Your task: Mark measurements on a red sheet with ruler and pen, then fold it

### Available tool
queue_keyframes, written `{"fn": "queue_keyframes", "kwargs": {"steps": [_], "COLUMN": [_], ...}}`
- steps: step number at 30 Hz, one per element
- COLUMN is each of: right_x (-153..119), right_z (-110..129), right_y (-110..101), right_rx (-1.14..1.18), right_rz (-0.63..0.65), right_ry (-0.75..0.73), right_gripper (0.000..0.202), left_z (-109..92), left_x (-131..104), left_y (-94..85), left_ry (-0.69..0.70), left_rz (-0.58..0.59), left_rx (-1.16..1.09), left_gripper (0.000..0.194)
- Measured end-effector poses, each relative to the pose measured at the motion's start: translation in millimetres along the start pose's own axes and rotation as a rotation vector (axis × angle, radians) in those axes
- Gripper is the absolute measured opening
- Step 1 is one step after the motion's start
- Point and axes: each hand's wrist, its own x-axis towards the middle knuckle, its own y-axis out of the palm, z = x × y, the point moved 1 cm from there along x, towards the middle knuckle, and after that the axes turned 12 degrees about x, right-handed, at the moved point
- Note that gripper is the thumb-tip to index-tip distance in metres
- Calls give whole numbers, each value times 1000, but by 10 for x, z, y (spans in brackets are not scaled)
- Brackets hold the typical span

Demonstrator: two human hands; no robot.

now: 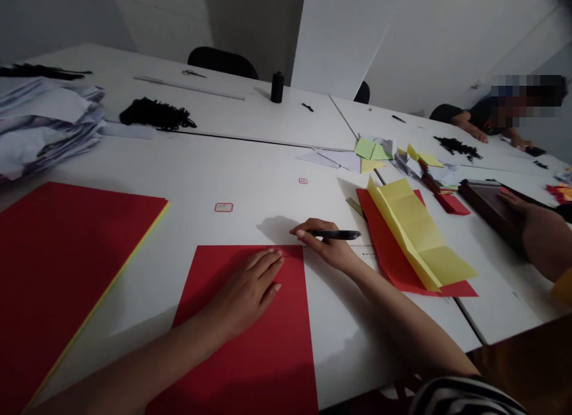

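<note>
A red sheet of paper (268, 343) lies on the white table in front of me. My left hand (250, 287) rests flat on its upper part, fingers stretched toward the far edge. Just beyond the sheet's upper right corner, my right hand (328, 242) is closed around a black pen (335, 233), whose barrel points to the right. A clear ruler (366, 251) shows partly to the right of my right wrist. Whether it runs on beneath my hands, I cannot tell.
On the left lies a stack of red and yellow paper (80, 254), with crumpled white paper (40, 123) behind it. Folded yellow paper (415, 230) sits on red sheets to the right. A co-worker's hand (518, 203) touches a dark paper cutter (487, 206). Black yarn (154, 113) lies farther back.
</note>
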Motion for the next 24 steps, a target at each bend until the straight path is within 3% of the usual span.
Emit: {"fn": "queue_keyframes", "kwargs": {"steps": [5,8,13,24], "right_x": [334,417,375,355], "right_z": [-77,-152,-194,-197], "right_y": [369,481,489,476], "right_rx": [149,191,173,143], "right_rz": [72,70,2,35], "right_ry": [35,61,76,68], "right_gripper": [18,22,23,23], "left_z": [-12,-26,-37,-42], "left_x": [-4,-2,-5,0], "left_y": [0,-14,1,4], "left_ry": [4,3,-2,18], "left_rz": [-7,1,-24,-50], "left_rx": [17,16,13,42], "left_gripper": [39,39,39,39]}}
